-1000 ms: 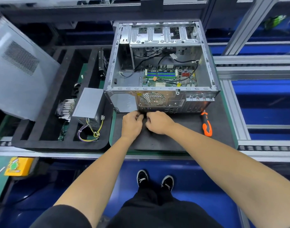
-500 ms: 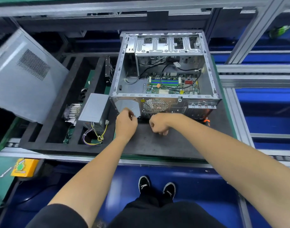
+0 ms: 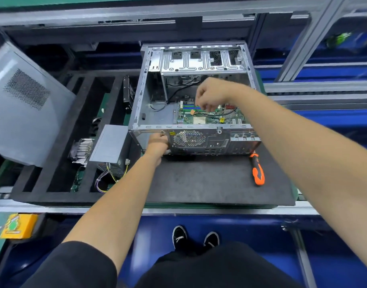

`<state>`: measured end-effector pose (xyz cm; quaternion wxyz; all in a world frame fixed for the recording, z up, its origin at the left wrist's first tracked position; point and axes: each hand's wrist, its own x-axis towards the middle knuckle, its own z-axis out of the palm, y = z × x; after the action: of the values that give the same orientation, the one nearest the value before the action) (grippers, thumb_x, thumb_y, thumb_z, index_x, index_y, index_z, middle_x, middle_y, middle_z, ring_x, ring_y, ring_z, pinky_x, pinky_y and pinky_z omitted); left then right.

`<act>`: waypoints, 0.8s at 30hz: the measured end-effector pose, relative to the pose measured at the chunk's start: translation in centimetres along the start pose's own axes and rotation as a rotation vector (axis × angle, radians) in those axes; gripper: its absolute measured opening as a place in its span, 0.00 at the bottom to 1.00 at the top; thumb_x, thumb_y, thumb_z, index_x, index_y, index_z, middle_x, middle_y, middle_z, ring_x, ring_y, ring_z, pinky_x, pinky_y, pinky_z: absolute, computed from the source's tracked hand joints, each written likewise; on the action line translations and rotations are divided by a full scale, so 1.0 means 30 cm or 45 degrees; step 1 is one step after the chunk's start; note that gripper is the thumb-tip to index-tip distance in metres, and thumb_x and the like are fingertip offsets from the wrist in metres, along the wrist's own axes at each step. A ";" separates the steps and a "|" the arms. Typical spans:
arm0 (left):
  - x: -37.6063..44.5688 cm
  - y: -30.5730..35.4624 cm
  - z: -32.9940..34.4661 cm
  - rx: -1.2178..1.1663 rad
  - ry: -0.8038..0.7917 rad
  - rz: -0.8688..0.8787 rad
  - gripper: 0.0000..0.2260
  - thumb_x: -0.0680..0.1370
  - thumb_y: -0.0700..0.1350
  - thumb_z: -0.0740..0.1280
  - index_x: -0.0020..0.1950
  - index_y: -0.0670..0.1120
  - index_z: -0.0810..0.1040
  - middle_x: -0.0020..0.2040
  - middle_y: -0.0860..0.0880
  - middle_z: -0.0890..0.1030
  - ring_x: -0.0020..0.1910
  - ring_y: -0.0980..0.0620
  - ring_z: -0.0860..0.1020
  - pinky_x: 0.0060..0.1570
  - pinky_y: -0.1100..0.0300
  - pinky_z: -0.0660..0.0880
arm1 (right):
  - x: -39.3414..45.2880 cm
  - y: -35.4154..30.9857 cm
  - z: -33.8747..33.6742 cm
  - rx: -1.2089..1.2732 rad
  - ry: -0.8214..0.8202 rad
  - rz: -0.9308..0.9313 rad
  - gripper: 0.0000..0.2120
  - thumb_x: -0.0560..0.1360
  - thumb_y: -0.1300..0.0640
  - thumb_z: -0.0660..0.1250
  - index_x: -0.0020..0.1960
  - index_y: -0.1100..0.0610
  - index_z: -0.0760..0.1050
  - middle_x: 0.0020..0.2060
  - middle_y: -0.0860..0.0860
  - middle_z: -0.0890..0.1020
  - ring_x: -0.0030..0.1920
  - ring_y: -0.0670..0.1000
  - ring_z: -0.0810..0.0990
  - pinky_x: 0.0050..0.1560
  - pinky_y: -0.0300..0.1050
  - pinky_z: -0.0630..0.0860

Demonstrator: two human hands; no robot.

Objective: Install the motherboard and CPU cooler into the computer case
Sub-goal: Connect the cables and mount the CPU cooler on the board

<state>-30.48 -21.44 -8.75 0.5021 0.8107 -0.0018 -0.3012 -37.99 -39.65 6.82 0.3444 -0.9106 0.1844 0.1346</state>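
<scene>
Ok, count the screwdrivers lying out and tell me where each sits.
1. The orange-handled screwdriver lies on the dark mat, near the computer case's right rear corner. Others may be hidden in the foam tray.

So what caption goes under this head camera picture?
Right hand reaches over the motherboard inside the open case; left hand steadies its rear panel.

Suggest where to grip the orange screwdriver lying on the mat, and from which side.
Probably the orange screwdriver by its thick handle, from above with the right hand: it lies flat on the black mat, right of the case, nothing beside it.
</scene>
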 end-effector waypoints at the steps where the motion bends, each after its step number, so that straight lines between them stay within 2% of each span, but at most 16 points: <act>1: 0.007 0.009 0.007 -0.061 0.015 -0.065 0.10 0.77 0.35 0.54 0.41 0.43 0.72 0.38 0.43 0.74 0.34 0.48 0.72 0.31 0.63 0.70 | 0.014 0.032 0.017 -0.045 -0.093 0.055 0.07 0.77 0.65 0.64 0.52 0.68 0.78 0.40 0.56 0.81 0.40 0.53 0.81 0.36 0.37 0.77; 4: 0.026 0.015 0.011 -0.148 0.006 -0.149 0.15 0.78 0.33 0.53 0.35 0.47 0.70 0.31 0.47 0.73 0.24 0.54 0.72 0.24 0.67 0.66 | 0.044 0.101 0.077 -0.087 -0.293 0.163 0.11 0.78 0.63 0.63 0.56 0.70 0.76 0.44 0.59 0.77 0.38 0.52 0.74 0.38 0.41 0.73; 6: 0.026 0.013 0.007 -0.171 -0.069 -0.168 0.15 0.78 0.32 0.54 0.36 0.47 0.72 0.30 0.49 0.75 0.26 0.55 0.73 0.19 0.70 0.64 | 0.059 0.128 0.108 -0.297 -0.305 0.155 0.14 0.80 0.61 0.61 0.62 0.64 0.76 0.56 0.59 0.79 0.49 0.55 0.77 0.50 0.45 0.75; 7: 0.022 0.017 0.004 -0.167 -0.095 -0.174 0.16 0.78 0.31 0.54 0.36 0.46 0.72 0.27 0.50 0.76 0.24 0.56 0.73 0.17 0.71 0.63 | 0.067 0.136 0.119 -0.403 -0.363 0.156 0.15 0.81 0.62 0.59 0.66 0.63 0.73 0.63 0.58 0.76 0.58 0.57 0.76 0.57 0.45 0.72; 9: 0.021 0.023 0.003 -0.134 -0.104 -0.190 0.16 0.77 0.29 0.55 0.35 0.45 0.70 0.21 0.51 0.75 0.19 0.57 0.72 0.16 0.70 0.65 | 0.081 0.149 0.136 -0.556 -0.520 0.172 0.18 0.82 0.65 0.55 0.71 0.63 0.67 0.71 0.58 0.69 0.68 0.56 0.69 0.61 0.44 0.65; 12: 0.024 0.027 -0.002 -0.037 -0.181 -0.200 0.15 0.76 0.27 0.57 0.35 0.43 0.70 0.32 0.45 0.76 0.29 0.51 0.73 0.19 0.67 0.70 | 0.093 0.157 0.145 -0.620 -0.652 0.165 0.20 0.80 0.67 0.59 0.71 0.64 0.66 0.72 0.59 0.67 0.69 0.57 0.68 0.60 0.43 0.64; 13: 0.027 0.027 -0.007 -0.014 -0.222 -0.205 0.14 0.76 0.28 0.58 0.35 0.43 0.71 0.33 0.45 0.76 0.30 0.50 0.73 0.22 0.65 0.72 | 0.095 0.156 0.144 -0.619 -0.669 0.155 0.21 0.79 0.67 0.61 0.71 0.64 0.67 0.71 0.60 0.68 0.69 0.57 0.69 0.57 0.42 0.63; 14: 0.030 0.029 -0.015 0.006 -0.239 -0.217 0.14 0.75 0.27 0.58 0.34 0.42 0.72 0.29 0.45 0.77 0.30 0.49 0.74 0.25 0.63 0.74 | 0.098 0.157 0.146 -0.609 -0.671 0.146 0.21 0.78 0.67 0.62 0.70 0.64 0.67 0.70 0.60 0.69 0.68 0.57 0.69 0.55 0.41 0.63; 16: 0.040 0.036 -0.027 0.032 -0.243 -0.257 0.15 0.75 0.26 0.60 0.32 0.41 0.72 0.20 0.49 0.76 0.25 0.49 0.75 0.26 0.60 0.75 | 0.103 0.160 0.148 -0.593 -0.658 0.135 0.20 0.78 0.68 0.62 0.70 0.64 0.68 0.69 0.60 0.70 0.67 0.57 0.70 0.54 0.40 0.62; 18: 0.037 0.051 -0.033 0.119 -0.266 -0.266 0.14 0.75 0.27 0.62 0.33 0.41 0.71 0.17 0.51 0.74 0.18 0.54 0.75 0.19 0.63 0.74 | 0.112 0.167 0.151 -0.587 -0.637 0.142 0.20 0.78 0.67 0.62 0.70 0.64 0.68 0.69 0.61 0.70 0.67 0.58 0.70 0.54 0.40 0.63; 20: 0.022 0.067 -0.033 0.238 -0.280 -0.210 0.14 0.76 0.29 0.62 0.33 0.42 0.69 0.16 0.54 0.73 0.15 0.61 0.71 0.16 0.69 0.69 | 0.118 0.169 0.160 -0.596 -0.609 0.148 0.20 0.79 0.68 0.59 0.71 0.65 0.67 0.71 0.61 0.69 0.68 0.58 0.69 0.56 0.41 0.64; 22: 0.014 0.073 -0.027 0.293 -0.294 -0.167 0.15 0.77 0.30 0.60 0.33 0.43 0.67 0.20 0.53 0.75 0.14 0.64 0.70 0.15 0.72 0.65 | 0.121 0.167 0.163 -0.605 -0.552 0.137 0.21 0.80 0.69 0.55 0.72 0.65 0.65 0.72 0.60 0.67 0.69 0.57 0.68 0.63 0.45 0.65; 24: 0.013 0.074 -0.021 0.276 -0.327 -0.144 0.16 0.78 0.28 0.57 0.34 0.43 0.67 0.26 0.53 0.76 0.15 0.66 0.70 0.17 0.73 0.67 | 0.121 0.163 0.161 -0.578 -0.516 0.113 0.21 0.80 0.67 0.55 0.73 0.63 0.64 0.71 0.58 0.68 0.69 0.56 0.68 0.66 0.49 0.65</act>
<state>-29.18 -22.16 -6.92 0.3896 0.8137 -0.0530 -0.4281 -37.39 -40.65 -0.87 0.1557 -0.9100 0.1167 0.3661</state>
